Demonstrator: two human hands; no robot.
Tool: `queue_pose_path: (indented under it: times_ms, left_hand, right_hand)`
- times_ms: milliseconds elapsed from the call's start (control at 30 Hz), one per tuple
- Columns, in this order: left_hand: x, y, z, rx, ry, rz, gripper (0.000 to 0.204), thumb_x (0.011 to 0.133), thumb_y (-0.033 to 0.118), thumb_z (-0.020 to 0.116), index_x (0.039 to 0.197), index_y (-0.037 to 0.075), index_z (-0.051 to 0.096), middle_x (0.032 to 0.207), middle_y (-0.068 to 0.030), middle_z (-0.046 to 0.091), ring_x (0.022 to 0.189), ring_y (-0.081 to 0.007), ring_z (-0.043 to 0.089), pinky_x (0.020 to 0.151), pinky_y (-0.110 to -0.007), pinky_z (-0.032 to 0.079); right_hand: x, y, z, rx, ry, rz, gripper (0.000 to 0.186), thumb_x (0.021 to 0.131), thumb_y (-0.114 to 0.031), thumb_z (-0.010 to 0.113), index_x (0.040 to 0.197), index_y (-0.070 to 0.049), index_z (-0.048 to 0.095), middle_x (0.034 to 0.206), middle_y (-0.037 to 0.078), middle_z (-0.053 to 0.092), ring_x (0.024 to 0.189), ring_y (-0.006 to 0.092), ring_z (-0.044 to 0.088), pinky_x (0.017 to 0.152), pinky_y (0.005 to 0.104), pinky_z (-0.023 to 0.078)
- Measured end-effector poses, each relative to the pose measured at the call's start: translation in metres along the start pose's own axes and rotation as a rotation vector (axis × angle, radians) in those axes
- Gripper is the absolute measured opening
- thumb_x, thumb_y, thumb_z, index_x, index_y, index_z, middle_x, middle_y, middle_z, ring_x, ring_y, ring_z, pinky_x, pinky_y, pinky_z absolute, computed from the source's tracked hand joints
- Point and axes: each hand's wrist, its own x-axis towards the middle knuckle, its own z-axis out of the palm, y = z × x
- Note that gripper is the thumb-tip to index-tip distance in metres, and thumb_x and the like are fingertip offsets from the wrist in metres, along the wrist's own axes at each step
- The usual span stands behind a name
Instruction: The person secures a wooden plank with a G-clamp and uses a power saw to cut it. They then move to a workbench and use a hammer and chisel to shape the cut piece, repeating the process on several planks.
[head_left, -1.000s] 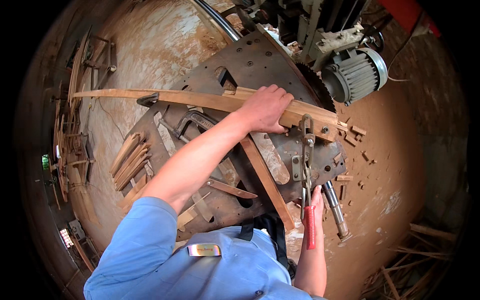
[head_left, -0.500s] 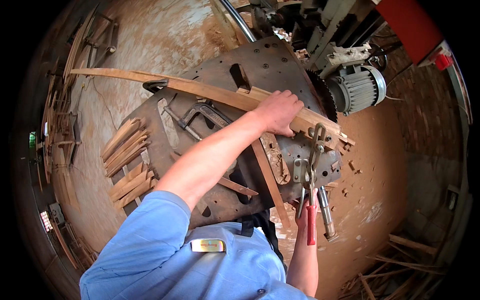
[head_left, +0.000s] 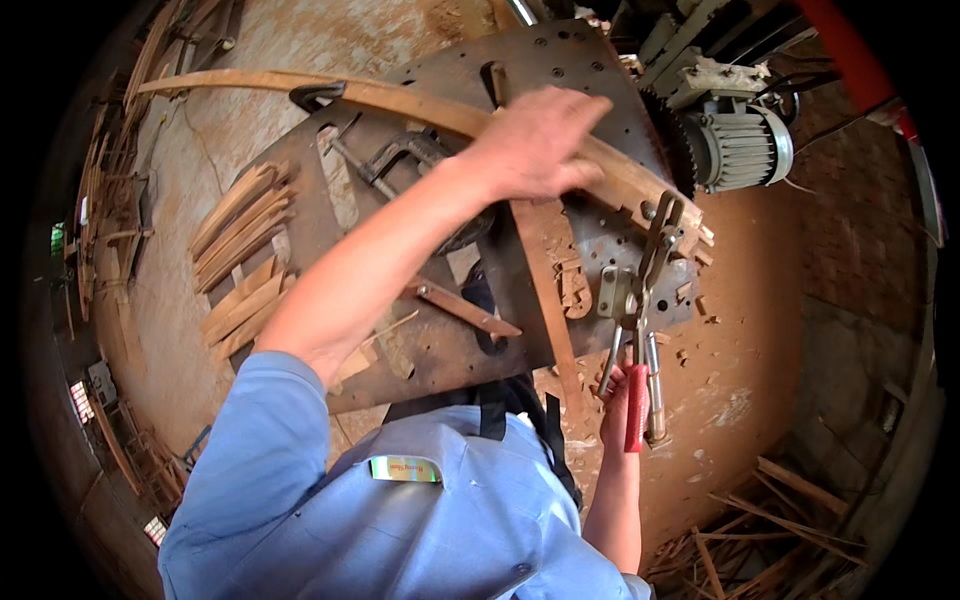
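Note:
My left hand [head_left: 540,145] is blurred over a long curved wooden piece [head_left: 410,108], fingers loosely apart, partly hiding it. The piece lies across a dark metal plate [head_left: 440,365], its far end near a circular saw blade [head_left: 676,130]. A toggle clamp [head_left: 660,245] with a red handle [head_left: 636,405] stands at that end. My right hand [head_left: 612,405], partly hidden behind the handle, has its fingers curled on a thin metal rod beneath the clamp. A C-clamp [head_left: 395,158] and a slanting wooden batten [head_left: 540,280] sit on the plate below my left hand.
Cut curved strips [head_left: 240,225] are piled on the plate's left. An electric motor [head_left: 740,148] and red machine housing [head_left: 850,50] are at upper right. Offcuts [head_left: 770,540] lie on the floor at lower right, and more timber [head_left: 110,230] is stacked along the left.
My left hand has loosened and shifted leftward along the wooden piece, away from the clamp. The plate and wood appear higher in the view; my right hand remains below the clamp.

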Motion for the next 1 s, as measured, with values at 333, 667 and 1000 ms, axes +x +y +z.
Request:
queue_pose_path:
  times_ms: [333,667,1000]
  left_hand:
    - [-0.238,0.046,-0.102,0.106,-0.188,-0.566,0.029,0.089,0.012,0.063,0.114,-0.001,0.064,0.112,-0.0173,0.063,0.109,-0.035,0.058,0.094,-0.042,0.048]
    - [-0.339,0.104,-0.133,0.179,-0.211,-0.782,0.038,0.084,0.016,0.069,0.118,0.002,0.061,0.117,-0.0171,0.061,0.112,-0.0353,0.056,0.095,-0.044,0.047]
    - [-0.375,0.115,-0.127,0.184,-0.379,-0.957,0.056,0.08,0.015,0.073,0.13,0.0,0.051,0.121,-0.0197,0.057,0.115,-0.0374,0.054,0.096,-0.045,0.047]
  right_hand:
    - [-0.091,-0.026,0.001,-0.353,-0.134,-0.26,0.021,0.1,-0.009,0.055,0.116,0.004,0.06,0.092,0.008,0.067,0.08,0.0125,0.063,0.075,0.0271,0.053]
    - [-0.105,-0.05,0.012,-0.481,-0.308,-0.417,0.02,0.099,-0.005,0.055,0.116,0.006,0.059,0.093,0.009,0.067,0.083,0.0126,0.062,0.078,0.0273,0.052]
    - [-0.105,-0.05,0.045,-0.517,-0.454,-0.464,0.019,0.096,-0.005,0.06,0.112,0.006,0.062,0.096,0.009,0.067,0.089,0.0138,0.064,0.082,0.0269,0.051]
